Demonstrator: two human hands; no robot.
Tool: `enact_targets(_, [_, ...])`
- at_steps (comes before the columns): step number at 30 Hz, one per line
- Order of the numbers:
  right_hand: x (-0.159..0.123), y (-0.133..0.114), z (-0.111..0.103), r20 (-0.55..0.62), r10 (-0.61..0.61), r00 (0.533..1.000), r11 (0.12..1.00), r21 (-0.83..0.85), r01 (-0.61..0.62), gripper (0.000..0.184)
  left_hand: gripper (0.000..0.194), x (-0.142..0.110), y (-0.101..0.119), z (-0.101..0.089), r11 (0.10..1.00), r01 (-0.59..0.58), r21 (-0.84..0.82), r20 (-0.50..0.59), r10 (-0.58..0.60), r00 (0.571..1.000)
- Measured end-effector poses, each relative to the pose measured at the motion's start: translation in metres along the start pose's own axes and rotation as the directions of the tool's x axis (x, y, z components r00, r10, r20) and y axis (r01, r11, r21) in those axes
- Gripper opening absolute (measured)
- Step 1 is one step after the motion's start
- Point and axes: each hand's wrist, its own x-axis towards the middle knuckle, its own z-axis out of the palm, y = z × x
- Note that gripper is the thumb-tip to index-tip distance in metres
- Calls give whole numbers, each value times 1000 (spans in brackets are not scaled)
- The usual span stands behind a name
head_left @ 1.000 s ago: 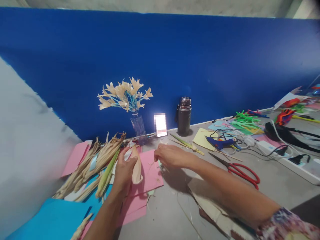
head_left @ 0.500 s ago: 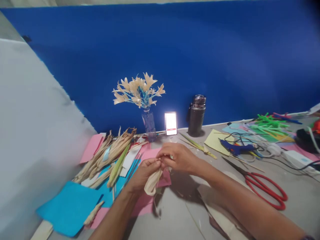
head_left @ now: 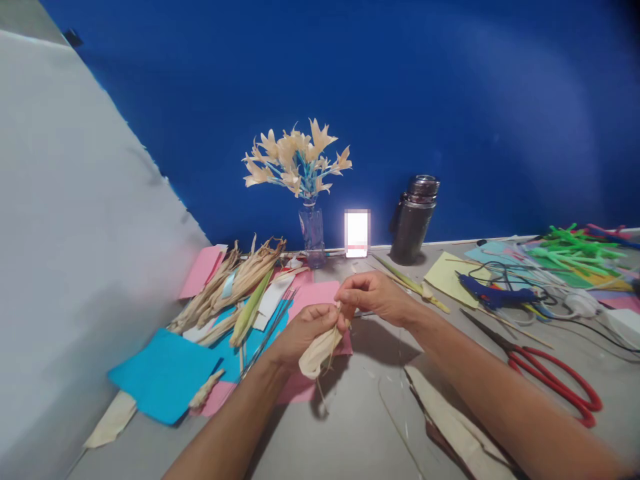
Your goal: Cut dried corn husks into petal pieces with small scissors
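Observation:
My left hand (head_left: pixel 311 328) is closed around a pale corn husk piece (head_left: pixel 316 357), whose rounded, folded end hangs below my fingers. Thin strands dangle from it toward the table. At the gathered top of the husk, my right hand (head_left: pixel 367 297) pinches with thumb and fingertips; whether it grips the husk tip or a thin strand there is hard to make out. Beneath both hands lies pink paper (head_left: pixel 295 390). Under my right forearm rests a larger cream husk sheet (head_left: pixel 453 417).
Dried husks (head_left: pixel 250 273) and blue paper (head_left: pixel 165 373) lie at left. Husk flowers (head_left: pixel 300 153) stand in a glass vase (head_left: pixel 313 233) beside a lit phone (head_left: pixel 357 233) and a flask (head_left: pixel 414 220). Red-handled scissors (head_left: pixel 555 377), a blue glue gun (head_left: pixel 495 292) and green pipe cleaners (head_left: pixel 575 250) are at right.
The view has shifted, so the table things sit a little farther right and higher. My right hand has turned and opened slightly away from my left, still pinching at the husk's top.

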Motion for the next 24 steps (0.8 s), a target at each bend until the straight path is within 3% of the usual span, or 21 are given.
enact_targets(5, [0,0,2,-30,-15,999,999,-46,13,37,37,0,-1,0,1000,9,23,-30,-8,1000])
enact_targets(10, [-2,-1,5,-162,-78,984,977,-211,43,34,34,2,-1,3,999,22,-40,-29,-23,999])
enact_targets(15, [-5,-7,8,-197,-235,952,830,-551,91,36,33,2,-1,3,995,40,-87,35,-38,999])
enact_targets(19, [-6,-6,12,-202,-322,925,737,-667,111,39,31,1,-3,-2,998,23,-58,83,-18,996])
enact_targets(21, [-6,-5,12,-219,-326,920,758,-641,117,41,31,0,-3,-4,1000,10,-30,71,-8,997])
enact_targets(24, [-6,-5,8,-179,-240,954,880,-456,136,33,33,-1,0,-5,1000,-14,3,28,14,1000])
